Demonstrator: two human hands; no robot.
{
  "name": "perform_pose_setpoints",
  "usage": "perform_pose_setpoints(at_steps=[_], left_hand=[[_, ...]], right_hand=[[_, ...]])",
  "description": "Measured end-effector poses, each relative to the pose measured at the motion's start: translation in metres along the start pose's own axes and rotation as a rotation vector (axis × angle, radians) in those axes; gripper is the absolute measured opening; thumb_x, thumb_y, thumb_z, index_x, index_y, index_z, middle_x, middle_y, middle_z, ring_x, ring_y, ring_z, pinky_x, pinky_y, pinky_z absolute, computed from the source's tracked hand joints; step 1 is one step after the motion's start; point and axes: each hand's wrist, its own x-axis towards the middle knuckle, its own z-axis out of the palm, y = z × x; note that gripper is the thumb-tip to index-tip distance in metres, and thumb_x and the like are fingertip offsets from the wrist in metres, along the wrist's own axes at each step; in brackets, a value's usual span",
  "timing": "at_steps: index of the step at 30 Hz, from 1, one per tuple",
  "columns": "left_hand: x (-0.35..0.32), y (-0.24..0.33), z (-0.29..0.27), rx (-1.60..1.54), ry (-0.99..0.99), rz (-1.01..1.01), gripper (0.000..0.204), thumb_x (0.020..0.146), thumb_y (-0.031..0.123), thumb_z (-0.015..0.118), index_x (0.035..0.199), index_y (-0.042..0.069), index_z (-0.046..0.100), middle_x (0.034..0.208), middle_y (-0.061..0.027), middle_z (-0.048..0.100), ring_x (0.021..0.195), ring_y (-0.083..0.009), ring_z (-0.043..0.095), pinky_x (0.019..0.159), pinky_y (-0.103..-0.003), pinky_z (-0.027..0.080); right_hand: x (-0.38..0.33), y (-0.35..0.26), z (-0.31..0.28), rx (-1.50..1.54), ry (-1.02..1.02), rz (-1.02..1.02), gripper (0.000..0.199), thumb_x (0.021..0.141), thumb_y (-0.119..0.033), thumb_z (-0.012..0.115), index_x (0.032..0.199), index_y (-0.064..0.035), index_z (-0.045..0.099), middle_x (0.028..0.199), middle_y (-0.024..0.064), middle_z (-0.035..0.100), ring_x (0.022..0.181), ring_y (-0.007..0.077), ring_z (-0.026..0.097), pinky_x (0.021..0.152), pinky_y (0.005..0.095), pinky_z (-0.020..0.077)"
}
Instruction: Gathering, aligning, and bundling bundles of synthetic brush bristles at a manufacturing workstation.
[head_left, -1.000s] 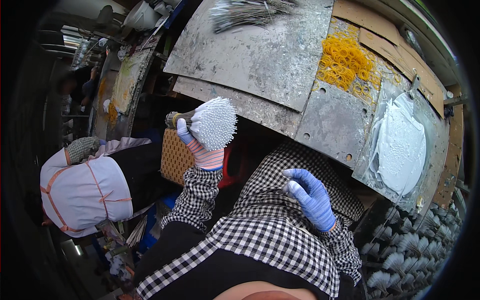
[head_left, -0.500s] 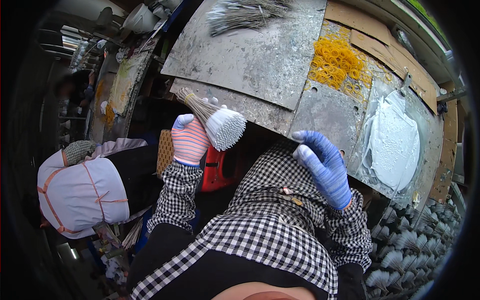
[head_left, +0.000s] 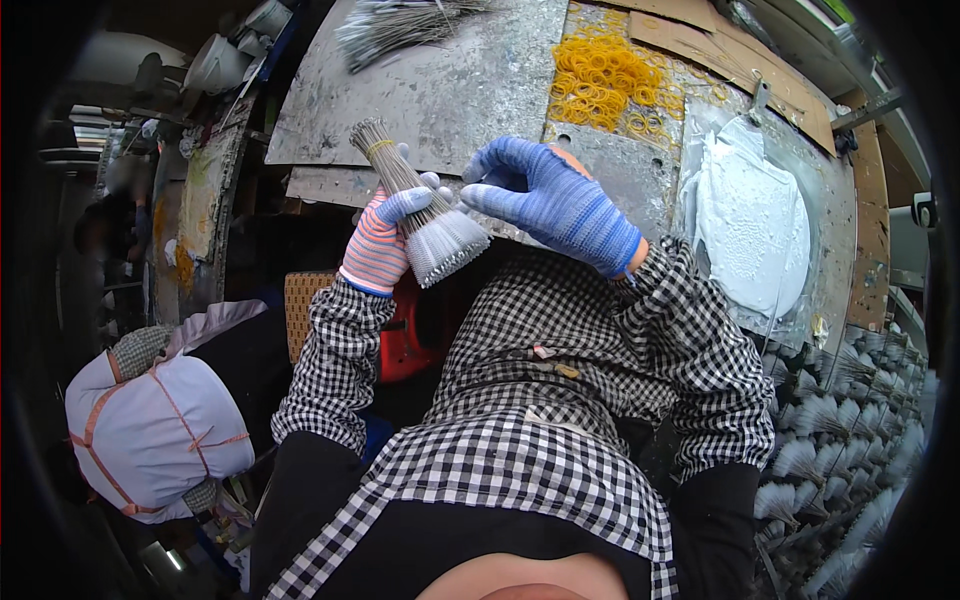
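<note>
My left hand [head_left: 377,240], in a pink-striped glove with pale fingertips, is closed around a bundle of thin sticks [head_left: 446,246]. The bundle's white tips fan out toward me and down. Its bare brownish ends point up and away, with a yellow rubber band round them. Just right of the bundle is my right hand [head_left: 560,205] in a blue glove, its fingers curved and the thumb apart from them. Nothing shows between that thumb and the fingers. The left fingers behind the bundle are partly hidden.
On the grey worktable [head_left: 450,95] lie a pile of loose sticks [head_left: 400,28] and a heap of yellow rubber bands [head_left: 605,80]. White paste [head_left: 750,215] spreads at the right. White-tipped bundles [head_left: 850,400] stand in rows lower right. A co-worker [head_left: 160,430] bends at the left.
My right hand has moved left and away from me, close to the bundle. The bundle has tilted a little in my left hand, whose thumb now lies across it. The view has shifted.
</note>
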Motion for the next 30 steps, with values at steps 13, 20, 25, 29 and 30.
perform_pose_setpoints(at_steps=[13,20,25,29,30], left_hand=[[0.028,0.001,0.04,0.426,-0.235,0.111,0.103,0.081,-0.004,0.075,0.162,0.026,0.018,0.112,-0.0074,0.061,0.108,-0.0232,0.066,0.098,-0.044,0.057],[0.043,-0.014,0.055,0.389,-0.254,-0.113,0.044,0.095,0.009,0.066,0.135,-0.003,0.052,0.113,-0.0207,0.07,0.104,-0.033,0.072,0.095,-0.047,0.06],[0.046,-0.021,0.042,0.224,-0.273,-0.232,0.038,0.101,0.019,0.063,0.13,-0.005,0.057,0.127,-0.0252,0.064,0.121,-0.0366,0.064,0.106,-0.054,0.053],[0.048,-0.016,0.027,0.075,-0.362,-0.369,0.042,0.102,0.022,0.06,0.134,-0.005,0.055,0.135,-0.0279,0.059,0.125,-0.0385,0.06,0.111,-0.057,0.047],[0.05,-0.016,0.025,0.078,-0.359,-0.372,0.042,0.102,0.022,0.06,0.134,-0.005,0.055,0.135,-0.0279,0.059,0.125,-0.0385,0.06,0.111,-0.057,0.047]], right_hand=[[-0.033,0.005,-0.015,-0.154,0.068,-0.035,0.04,0.088,-0.038,0.077,0.109,-0.0043,0.071,0.096,0.0123,0.076,0.09,0.0244,0.074,0.085,0.0352,0.0574],[-0.008,0.041,-0.035,0.146,-0.068,0.031,0.042,0.087,-0.041,0.083,0.101,-0.0028,0.07,0.088,0.0016,0.069,0.08,0.0122,0.064,0.078,0.0275,0.0535],[-0.004,0.03,-0.033,0.18,-0.082,0.16,0.045,0.083,-0.046,0.086,0.101,-0.0071,0.07,0.081,-0.0014,0.062,0.072,0.0061,0.059,0.068,0.0215,0.0512],[-0.005,0.029,-0.028,0.256,-0.045,0.28,0.053,0.078,-0.049,0.087,0.102,-0.0053,0.071,0.083,0.0024,0.065,0.071,0.0096,0.062,0.062,0.0236,0.0532],[-0.006,0.029,-0.029,0.292,-0.049,0.268,0.059,0.075,-0.052,0.088,0.103,-0.0026,0.072,0.085,0.0069,0.068,0.072,0.0131,0.065,0.061,0.026,0.0557]])
